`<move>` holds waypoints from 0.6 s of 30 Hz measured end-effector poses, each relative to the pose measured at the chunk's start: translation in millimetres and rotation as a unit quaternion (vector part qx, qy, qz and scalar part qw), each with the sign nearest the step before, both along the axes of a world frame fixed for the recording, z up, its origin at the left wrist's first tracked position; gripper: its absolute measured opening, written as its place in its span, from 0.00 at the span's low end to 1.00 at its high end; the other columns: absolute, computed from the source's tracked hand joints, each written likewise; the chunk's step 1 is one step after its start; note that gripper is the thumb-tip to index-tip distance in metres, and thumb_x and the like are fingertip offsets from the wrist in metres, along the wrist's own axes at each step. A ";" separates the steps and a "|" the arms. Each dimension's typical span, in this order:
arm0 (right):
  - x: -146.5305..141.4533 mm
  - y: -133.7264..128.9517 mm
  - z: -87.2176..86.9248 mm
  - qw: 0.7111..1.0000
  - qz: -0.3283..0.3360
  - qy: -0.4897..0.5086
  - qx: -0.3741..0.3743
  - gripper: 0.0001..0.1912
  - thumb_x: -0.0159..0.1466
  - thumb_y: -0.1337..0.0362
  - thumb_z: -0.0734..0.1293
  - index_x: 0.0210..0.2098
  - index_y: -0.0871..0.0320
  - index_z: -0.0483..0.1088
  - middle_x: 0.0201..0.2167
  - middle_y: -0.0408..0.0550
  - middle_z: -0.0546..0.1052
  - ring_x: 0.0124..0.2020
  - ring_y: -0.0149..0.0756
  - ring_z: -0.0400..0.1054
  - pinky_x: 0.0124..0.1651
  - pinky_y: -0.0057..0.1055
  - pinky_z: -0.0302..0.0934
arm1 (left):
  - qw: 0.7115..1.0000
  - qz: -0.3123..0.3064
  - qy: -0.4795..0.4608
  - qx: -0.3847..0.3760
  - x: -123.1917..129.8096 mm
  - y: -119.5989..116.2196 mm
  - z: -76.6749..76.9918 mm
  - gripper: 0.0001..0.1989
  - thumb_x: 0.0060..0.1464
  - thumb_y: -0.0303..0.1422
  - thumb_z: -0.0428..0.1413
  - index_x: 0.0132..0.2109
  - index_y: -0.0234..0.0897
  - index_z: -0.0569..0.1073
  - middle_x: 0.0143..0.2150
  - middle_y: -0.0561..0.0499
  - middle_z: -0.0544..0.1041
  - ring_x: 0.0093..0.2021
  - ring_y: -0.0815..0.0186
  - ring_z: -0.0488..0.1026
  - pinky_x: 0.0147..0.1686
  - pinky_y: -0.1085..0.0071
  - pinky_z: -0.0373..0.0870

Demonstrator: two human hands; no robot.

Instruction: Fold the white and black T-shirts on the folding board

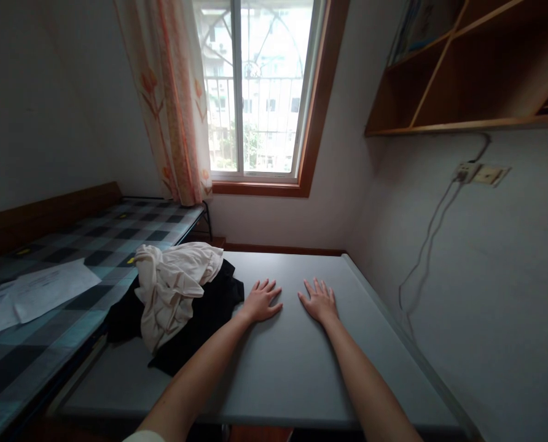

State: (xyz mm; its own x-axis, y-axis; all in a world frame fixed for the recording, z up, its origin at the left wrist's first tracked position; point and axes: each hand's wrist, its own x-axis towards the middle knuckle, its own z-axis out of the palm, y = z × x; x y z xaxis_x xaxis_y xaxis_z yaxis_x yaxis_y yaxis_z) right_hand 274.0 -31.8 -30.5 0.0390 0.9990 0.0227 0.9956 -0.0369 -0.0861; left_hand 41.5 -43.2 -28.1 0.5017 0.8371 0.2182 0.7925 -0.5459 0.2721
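Both my hands rest palm down on a pale grey table (292,368). My left hand (261,302) lies flat with its fingers spread, close to the right edge of a heap of clothes. My right hand (319,301) is also flat and spread, a short way to the right, holding nothing. In the heap, a crumpled cream-white garment (175,285) lies on top of a black garment (216,319). My left forearm passes in front of part of the black cloth. How the garments are folded underneath is hidden.
Left of the table stands a bed with a checked cover (112,245), bearing papers (48,291). A curtain (182,110) hangs beside the window (269,92). On the right wall are a wooden shelf (458,73) and a socket (486,174) with a dangling cord.
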 end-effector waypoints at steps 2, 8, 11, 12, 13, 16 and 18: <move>-0.2 0.2 0.2 1.000 0.000 0.000 0.000 0.35 0.65 0.42 0.51 0.68 0.47 0.50 0.70 0.50 0.48 0.69 0.49 0.38 0.66 0.48 0.32 | 1.000 0.001 -0.001 0.001 0.1 0.0 0.1 0.29 0.58 0.50 0.48 0.64 0.46 0.63 0.68 0.47 0.59 0.68 0.52 0.51 0.66 0.51 0.44; -0.7 1.0 -1.8 1.000 -0.001 -0.004 0.000 0.35 0.65 0.43 0.51 0.68 0.48 0.49 0.70 0.51 0.48 0.69 0.49 0.37 0.65 0.49 0.32 | 1.000 0.003 -0.002 -0.005 0.6 -0.9 3.2 0.29 0.57 0.50 0.49 0.63 0.46 0.64 0.68 0.47 0.59 0.68 0.52 0.51 0.66 0.51 0.44; -0.5 1.0 -2.3 1.000 -0.002 0.001 0.005 0.35 0.65 0.43 0.52 0.68 0.47 0.50 0.70 0.51 0.49 0.69 0.49 0.38 0.66 0.49 0.32 | 1.000 0.007 -0.007 -0.008 0.8 -1.8 3.9 0.29 0.57 0.49 0.50 0.63 0.46 0.64 0.68 0.48 0.59 0.68 0.52 0.51 0.66 0.51 0.44; -0.4 0.9 -2.1 1.000 -0.003 0.003 0.006 0.35 0.65 0.43 0.52 0.68 0.47 0.51 0.70 0.50 0.49 0.69 0.49 0.38 0.66 0.49 0.32 | 1.000 0.008 -0.010 -0.008 0.8 -2.0 3.9 0.29 0.57 0.49 0.50 0.63 0.46 0.64 0.68 0.48 0.59 0.68 0.52 0.51 0.66 0.51 0.44; -0.4 0.6 -1.8 1.000 -0.004 0.004 0.006 0.34 0.65 0.43 0.52 0.67 0.47 0.51 0.70 0.50 0.49 0.69 0.49 0.38 0.66 0.49 0.32 | 1.000 0.008 -0.013 -0.008 0.9 -2.1 3.8 0.29 0.57 0.49 0.50 0.63 0.46 0.64 0.68 0.48 0.59 0.68 0.52 0.51 0.66 0.51 0.44; -0.4 -0.6 -0.5 1.000 -0.007 0.008 0.007 0.34 0.65 0.43 0.52 0.67 0.47 0.51 0.70 0.50 0.49 0.69 0.48 0.38 0.66 0.48 0.32 | 1.000 0.007 -0.016 -0.008 1.1 -2.0 3.2 0.29 0.57 0.49 0.50 0.63 0.46 0.65 0.68 0.48 0.59 0.68 0.52 0.51 0.66 0.51 0.43; -0.7 -1.4 0.4 1.000 -0.007 0.011 0.008 0.34 0.65 0.43 0.52 0.67 0.47 0.52 0.70 0.50 0.48 0.69 0.48 0.38 0.66 0.48 0.32 | 1.000 0.008 -0.015 -0.010 1.1 -1.8 3.0 0.29 0.57 0.49 0.50 0.63 0.46 0.65 0.67 0.48 0.59 0.68 0.52 0.51 0.66 0.51 0.43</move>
State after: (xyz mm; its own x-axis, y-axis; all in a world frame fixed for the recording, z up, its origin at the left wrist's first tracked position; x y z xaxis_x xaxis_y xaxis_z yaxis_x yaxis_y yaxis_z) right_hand 273.3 -33.3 -30.1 0.0531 0.9979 0.0371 0.9928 -0.0488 -0.1092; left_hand 42.6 -44.9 -25.1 0.4815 0.8493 0.2162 0.7924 -0.5273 0.3066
